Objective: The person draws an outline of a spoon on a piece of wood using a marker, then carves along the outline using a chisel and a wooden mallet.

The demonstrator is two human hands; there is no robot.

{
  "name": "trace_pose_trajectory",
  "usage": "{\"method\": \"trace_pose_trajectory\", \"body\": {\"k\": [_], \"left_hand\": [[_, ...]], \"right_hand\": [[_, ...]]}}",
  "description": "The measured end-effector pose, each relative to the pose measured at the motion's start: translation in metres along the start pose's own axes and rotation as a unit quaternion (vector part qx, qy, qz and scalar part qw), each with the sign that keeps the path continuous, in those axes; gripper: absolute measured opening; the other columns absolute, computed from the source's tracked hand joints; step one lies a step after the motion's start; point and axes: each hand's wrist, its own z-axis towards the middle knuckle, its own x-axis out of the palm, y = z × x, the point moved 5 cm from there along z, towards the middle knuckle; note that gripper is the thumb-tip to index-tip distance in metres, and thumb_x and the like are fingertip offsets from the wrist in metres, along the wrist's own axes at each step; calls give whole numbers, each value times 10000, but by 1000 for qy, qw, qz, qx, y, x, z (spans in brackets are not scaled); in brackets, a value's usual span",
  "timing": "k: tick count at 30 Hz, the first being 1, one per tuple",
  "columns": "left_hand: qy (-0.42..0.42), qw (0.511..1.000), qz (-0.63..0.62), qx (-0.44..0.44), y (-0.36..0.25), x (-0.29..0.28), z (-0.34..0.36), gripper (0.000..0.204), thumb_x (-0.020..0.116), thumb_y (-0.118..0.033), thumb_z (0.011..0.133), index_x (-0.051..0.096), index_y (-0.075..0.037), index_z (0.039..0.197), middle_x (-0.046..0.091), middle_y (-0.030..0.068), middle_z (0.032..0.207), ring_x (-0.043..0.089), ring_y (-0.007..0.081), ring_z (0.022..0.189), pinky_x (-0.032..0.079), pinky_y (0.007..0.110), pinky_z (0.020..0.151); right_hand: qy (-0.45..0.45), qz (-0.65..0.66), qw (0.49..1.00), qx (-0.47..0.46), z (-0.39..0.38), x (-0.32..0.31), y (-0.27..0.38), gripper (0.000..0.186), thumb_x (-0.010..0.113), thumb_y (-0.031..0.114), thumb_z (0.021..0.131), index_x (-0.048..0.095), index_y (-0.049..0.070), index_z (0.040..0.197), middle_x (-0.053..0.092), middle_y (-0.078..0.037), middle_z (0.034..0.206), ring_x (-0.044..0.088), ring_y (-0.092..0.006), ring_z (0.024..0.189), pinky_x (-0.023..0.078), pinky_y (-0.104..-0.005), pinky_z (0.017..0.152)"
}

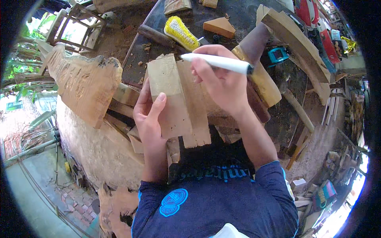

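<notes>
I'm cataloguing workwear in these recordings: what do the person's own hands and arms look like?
The left hand and right hand are bare, with no gloves or watch visible. The forearms are uncovered below short, dark navy sleeves with light-blue trim; white also shows along the right one.

Left hand [151, 113]: fingers vanish behind the block [168, 99] (thumb aside). Chunk [177, 5] near the worktop [234, 11]'s left edge gets cropped up top, and that black bit [216, 38] by the wedge [219, 27] is too tiny to call.
</notes>
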Motion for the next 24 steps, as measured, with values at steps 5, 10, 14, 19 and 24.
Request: {"method": "trace_pose_trajectory", "body": {"k": [5, 10, 14, 19, 24], "left_hand": [[6, 1000, -14, 0, 3, -7, 2, 538, 615, 8, 884, 467, 62, 1398, 601, 150, 1312, 614, 198, 1150, 478, 327, 994], [17, 1000, -9, 5, -1, -2, 0, 541, 610, 6, 887, 460, 62, 1404, 595, 147, 1320, 599, 195, 1172, 463, 328, 1011], [15, 1000, -24, 1, 1, -2, 0, 533, 605, 0, 893, 462, 60, 1403, 594, 147, 1321, 595, 196, 1180, 458, 330, 1017], [23, 999, -28, -1, -1, -1, 0, 523, 601, 0, 895, 468, 59, 1397, 595, 147, 1319, 602, 196, 1170, 464, 328, 1010], [26, 1000, -5, 1, -1, -2, 0, 544, 610, 4, 889, 460, 49, 1410, 593, 137, 1326, 598, 190, 1175, 462, 323, 1009]], "right_hand": [[28, -89, 995, 44, 6, 9, -11, 168, 714, 165, 861, 668, 4, 879, 694, -81, 736, 666, -133, 649, 528, -272, 588], [61, -156, 986, 0, 6, 11, -9, 154, 652, 129, 936, 640, -21, 967, 663, -36, 749, 632, -65, 620, 512, -203, 544], [56, -148, 987, 8, 6, 11, -9, 155, 656, 134, 934, 647, -19, 955, 668, -39, 747, 636, -68, 620, 515, -204, 546], [64, -181, 981, -9, 7, 13, -7, 157, 660, 128, 929, 647, -26, 950, 664, -36, 727, 636, -69, 616, 514, -204, 543], [72, -201, 977, -29, 8, 14, -6, 158, 668, 140, 924, 653, -16, 946, 659, -30, 718, 633, -64, 609, 501, -203, 538]]}}
